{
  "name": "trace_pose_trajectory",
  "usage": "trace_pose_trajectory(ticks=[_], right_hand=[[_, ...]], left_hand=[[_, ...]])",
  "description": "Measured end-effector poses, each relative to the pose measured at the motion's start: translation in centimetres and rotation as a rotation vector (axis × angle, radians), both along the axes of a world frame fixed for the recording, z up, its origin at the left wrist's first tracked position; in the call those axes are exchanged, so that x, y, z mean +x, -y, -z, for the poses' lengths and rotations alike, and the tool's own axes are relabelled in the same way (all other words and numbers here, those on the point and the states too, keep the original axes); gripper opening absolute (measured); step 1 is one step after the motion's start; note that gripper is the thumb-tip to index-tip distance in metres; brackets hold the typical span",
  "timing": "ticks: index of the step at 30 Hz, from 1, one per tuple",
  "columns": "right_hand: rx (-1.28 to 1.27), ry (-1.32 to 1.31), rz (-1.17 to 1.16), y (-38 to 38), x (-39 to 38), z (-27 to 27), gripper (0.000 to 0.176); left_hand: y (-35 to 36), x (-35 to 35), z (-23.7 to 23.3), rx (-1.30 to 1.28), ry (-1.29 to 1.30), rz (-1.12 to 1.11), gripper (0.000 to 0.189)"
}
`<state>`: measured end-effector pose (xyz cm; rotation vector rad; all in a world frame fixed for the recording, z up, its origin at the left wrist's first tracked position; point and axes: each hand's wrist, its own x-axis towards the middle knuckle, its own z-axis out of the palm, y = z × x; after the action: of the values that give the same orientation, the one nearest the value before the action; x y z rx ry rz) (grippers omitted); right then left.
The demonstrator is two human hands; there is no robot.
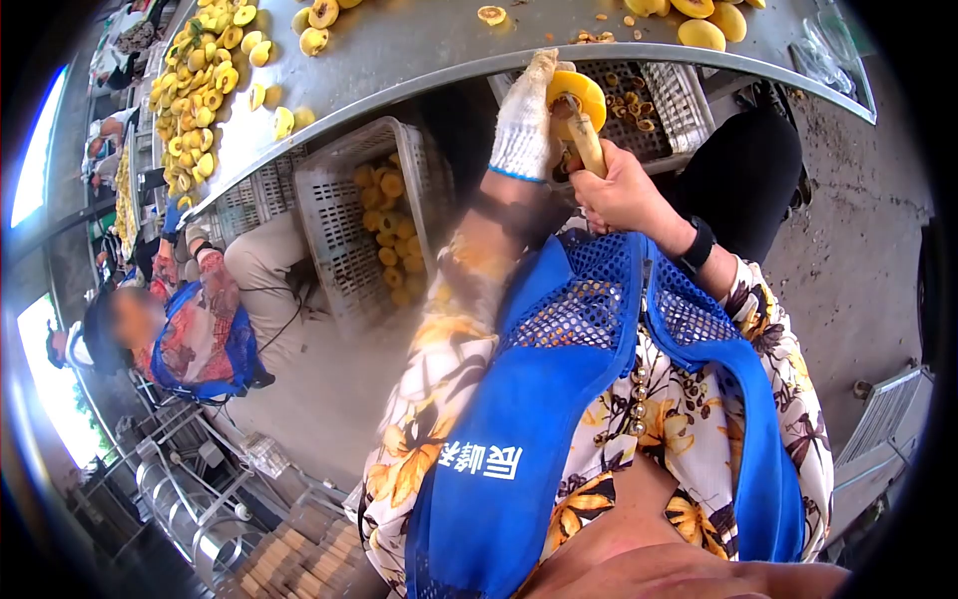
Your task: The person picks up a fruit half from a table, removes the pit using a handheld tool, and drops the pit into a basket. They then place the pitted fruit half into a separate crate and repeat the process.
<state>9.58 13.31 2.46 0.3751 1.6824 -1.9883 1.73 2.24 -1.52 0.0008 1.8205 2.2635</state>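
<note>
A yellow halved fruit [582, 92] is held by my left hand [525, 122], which wears a white knitted glove with a blue edge. My right hand [631, 190] is bare and closed around the light handle of a pitting tool [587, 146]. The tool's metal end lies against the fruit's cut face. Both hands are just below the edge of the metal table [419, 62]. Beyond them, a pale crate [679, 100] holds brownish scraps. The exact contact of the tool tip is hard to see.
Halved yellow fruits [205, 85] are heaped at the table's left. Whole-looking fruits [702, 35] sit at its right part, near clear plastic [826, 50]. A crate of fruit halves [344, 225] stands below. A co-worker [205, 334] sits at the left.
</note>
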Motion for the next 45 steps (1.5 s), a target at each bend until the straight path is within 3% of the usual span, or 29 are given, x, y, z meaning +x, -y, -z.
trace_pose_trajectory(ticks=[1, 3, 6, 12, 15, 18, 21, 24, 27, 29, 30, 34, 37, 38, 40, 41, 43, 45], right_hand=[[-0.003, -0.009, -0.007, 0.0, 0.0, 0.1, 0.014], [-0.006, -0.026, -0.020, -0.2, -0.1, 0.3, 0.013], [0.065, -0.024, -0.076, -0.4, -0.3, 0.7, 0.013], [0.110, 0.025, -0.078, -0.2, -0.1, 1.4, 0.009], [0.118, 0.011, -0.089, -0.3, -0.1, 1.5, 0.009], [0.255, -0.331, -0.060, -0.2, 0.4, 4.7, 0.010], [0.288, -0.318, -0.108, -0.4, 0.5, 4.2, 0.013], [-0.017, 0.066, -0.080, 0.0, -0.2, -1.8, 0.015], [-0.209, 0.078, -0.097, -0.2, -0.1, 0.1, 0.018], [-0.192, 0.114, -0.131, 0.0, 0.1, 0.7, 0.018], [-0.215, 0.151, -0.142, 0.0, 0.0, 1.1, 0.018], [-0.405, 0.252, -0.131, -0.4, 0.1, 0.6, 0.017], [-0.464, 0.342, -0.118, -0.7, 0.2, 1.4, 0.016], [-0.428, 0.316, -0.122, -0.8, 0.2, 1.3, 0.016], [-0.358, 0.271, -0.132, -0.7, 0.4, 0.9, 0.016], [-0.354, 0.277, -0.131, -0.7, 0.5, 1.0, 0.017], [-0.343, 0.276, -0.128, -0.9, 0.3, 1.0, 0.017], [-0.457, 0.302, -0.132, -1.0, 0.3, 0.7, 0.017]], left_hand=[[-0.1, 0.2, -0.6, -0.095, 0.038, 0.019, 0.072], [-0.4, -0.3, 0.5, -0.083, -0.070, -0.087, 0.044], [-0.7, -0.7, 1.2, 0.025, -0.025, -0.170, 0.031], [0.0, -1.4, 4.3, -0.054, -0.076, -0.075, 0.028], [-0.5, -1.2, 4.9, -0.094, -0.105, -0.130, 0.028], [-0.8, -1.1, 3.3, -0.165, -0.104, -0.127, 0.029], [0.5, -1.4, 2.6, -0.191, -0.176, 0.023, 0.032], [1.6, -1.0, 0.8, 0.047, -0.099, 0.050, 0.034], [1.0, 0.3, 0.8, 0.288, 0.066, -0.088, 0.034], [0.9, 1.0, 1.3, 0.359, 0.174, -0.169, 0.031], [0.7, 1.2, 1.5, 0.362, 0.220, -0.187, 0.029], [-0.1, 0.8, 1.8, 0.005, -0.083, -0.251, 0.029], [-0.6, 0.9, 1.8, 0.015, -0.078, -0.200, 0.035], [-0.6, 1.1, 1.2, 0.047, -0.034, -0.179, 0.035], [-0.5, 1.1, -0.4, 0.141, 0.366, -0.096, 0.034], [-0.5, 1.2, -0.8, 0.113, 0.362, -0.109, 0.034], [-0.7, 1.3, -1.5, 0.061, 0.342, -0.131, 0.032], [-0.6, 1.1, 1.8, -0.016, -0.186, -0.176, 0.025]])
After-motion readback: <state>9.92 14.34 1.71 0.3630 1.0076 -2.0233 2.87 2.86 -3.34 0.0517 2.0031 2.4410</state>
